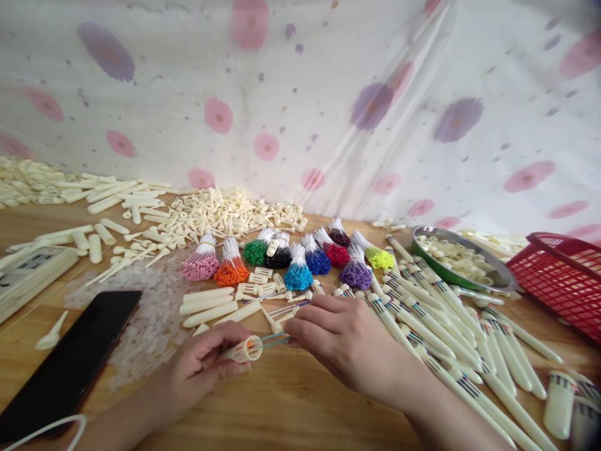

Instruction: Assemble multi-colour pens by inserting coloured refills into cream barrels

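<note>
My left hand (200,369) is closed round a cream slotted pen tube (246,349), its round open end turned to the right. Something orange shows inside that end. From it, thin bluish refills (272,339) run across to my right hand (347,344), whose fingers pinch together around their other ends; the fingertips are partly hidden. Just behind my hands lie a few loose refills (286,310), a cone-shaped cream tip (271,321) and plain cream barrels (210,307). Bundles of refills with coloured ends, such as the light blue bundle (298,269) and orange bundle (231,263), stand farther back.
Finished-looking multicolour pens (436,300) lie piled at right, near a metal bowl (504,275) of cream parts and a red basket (558,282). At left are a black phone (70,363), clear small tubes (145,319) and a beige device (37,275). Cream parts (225,213) heap behind.
</note>
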Motion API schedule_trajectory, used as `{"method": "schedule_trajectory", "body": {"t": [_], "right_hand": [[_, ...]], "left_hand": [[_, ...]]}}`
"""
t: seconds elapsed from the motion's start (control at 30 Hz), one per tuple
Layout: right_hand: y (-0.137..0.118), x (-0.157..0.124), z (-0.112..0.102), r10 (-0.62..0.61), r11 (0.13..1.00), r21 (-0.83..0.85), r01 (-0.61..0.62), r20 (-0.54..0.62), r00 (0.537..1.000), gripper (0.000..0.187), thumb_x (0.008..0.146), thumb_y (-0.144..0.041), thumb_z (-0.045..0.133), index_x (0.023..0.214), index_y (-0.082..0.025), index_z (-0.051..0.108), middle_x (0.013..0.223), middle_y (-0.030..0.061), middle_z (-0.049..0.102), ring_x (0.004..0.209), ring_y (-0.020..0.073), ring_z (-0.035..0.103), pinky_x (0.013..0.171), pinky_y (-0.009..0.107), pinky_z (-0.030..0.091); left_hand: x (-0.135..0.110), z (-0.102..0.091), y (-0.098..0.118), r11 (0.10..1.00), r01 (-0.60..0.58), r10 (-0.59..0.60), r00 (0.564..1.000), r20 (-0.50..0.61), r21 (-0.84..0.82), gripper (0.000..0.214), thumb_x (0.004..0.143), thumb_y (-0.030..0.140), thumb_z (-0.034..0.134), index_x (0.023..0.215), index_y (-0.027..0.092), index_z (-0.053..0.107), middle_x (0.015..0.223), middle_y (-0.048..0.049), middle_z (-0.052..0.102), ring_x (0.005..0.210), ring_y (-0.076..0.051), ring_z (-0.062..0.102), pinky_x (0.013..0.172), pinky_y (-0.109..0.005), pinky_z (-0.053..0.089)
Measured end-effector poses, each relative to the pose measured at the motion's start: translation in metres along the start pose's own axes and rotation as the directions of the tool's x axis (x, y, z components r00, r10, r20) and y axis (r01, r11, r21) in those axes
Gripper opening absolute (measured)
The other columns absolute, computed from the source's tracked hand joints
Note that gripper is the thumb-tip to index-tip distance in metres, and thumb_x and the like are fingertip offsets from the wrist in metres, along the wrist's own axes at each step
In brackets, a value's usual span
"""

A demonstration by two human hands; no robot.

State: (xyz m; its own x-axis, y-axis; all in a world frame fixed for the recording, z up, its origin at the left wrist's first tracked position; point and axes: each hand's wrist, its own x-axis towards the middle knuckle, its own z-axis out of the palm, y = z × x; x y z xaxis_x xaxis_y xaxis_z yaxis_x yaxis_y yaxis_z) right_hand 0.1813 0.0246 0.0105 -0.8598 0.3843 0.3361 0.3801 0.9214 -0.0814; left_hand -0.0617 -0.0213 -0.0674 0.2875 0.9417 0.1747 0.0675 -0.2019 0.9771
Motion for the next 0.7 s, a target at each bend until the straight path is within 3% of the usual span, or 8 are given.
{"method": "schedule_trajectory", "body": {"t": [0.17, 0.43, 0.7], "right_hand": [[0.0004, 0.0008, 0.0050, 0.002, 1.000, -0.013, -0.002, -0.005, 1.000, 0.014, 0.093, -0.016, 0.043, 0.093, -0.015, 0.057, 0.078, 0.0021, 0.061, 0.069, 0.0155, 0.047, 0.060, 0.028, 0.032], [-0.0009, 0.0006, 0.0057, -0.027, 1.000, -0.007, 0.027, -0.015, 1.000, 0.018, 0.093, -0.013, 0.040, 0.090, -0.014, 0.058, 0.073, 0.0015, 0.058, 0.065, 0.0153, 0.043, 0.058, 0.028, 0.030], [-0.0013, 0.0011, 0.0078, -0.002, 0.999, 0.042, 0.003, -0.008, 1.000, 0.020, 0.092, -0.010, 0.038, 0.087, -0.014, 0.058, 0.072, 0.0016, 0.058, 0.065, 0.0149, 0.042, 0.058, 0.028, 0.031]], "left_hand": [[-0.0007, -0.0010, -0.0025, 0.997, 0.080, -0.080, 0.996, 0.042, -0.017, 0.021, 0.078, 0.023, 0.065, 0.098, 0.027, 0.068, 0.092, -0.0021, 0.070, 0.080, -0.019, 0.065, 0.072, -0.028, 0.055], [-0.0025, -0.0015, -0.0029, 0.995, 0.092, -0.089, 0.993, 0.074, -0.044, 0.026, 0.079, 0.017, 0.063, 0.100, 0.031, 0.067, 0.096, 0.0003, 0.069, 0.086, -0.018, 0.064, 0.076, -0.025, 0.053], [0.0012, 0.0010, -0.0040, 0.999, -0.006, 0.007, 1.000, -0.008, 0.039, 0.031, 0.074, 0.011, 0.065, 0.097, 0.031, 0.069, 0.093, 0.0009, 0.071, 0.089, -0.017, 0.066, 0.078, -0.022, 0.052]]}}
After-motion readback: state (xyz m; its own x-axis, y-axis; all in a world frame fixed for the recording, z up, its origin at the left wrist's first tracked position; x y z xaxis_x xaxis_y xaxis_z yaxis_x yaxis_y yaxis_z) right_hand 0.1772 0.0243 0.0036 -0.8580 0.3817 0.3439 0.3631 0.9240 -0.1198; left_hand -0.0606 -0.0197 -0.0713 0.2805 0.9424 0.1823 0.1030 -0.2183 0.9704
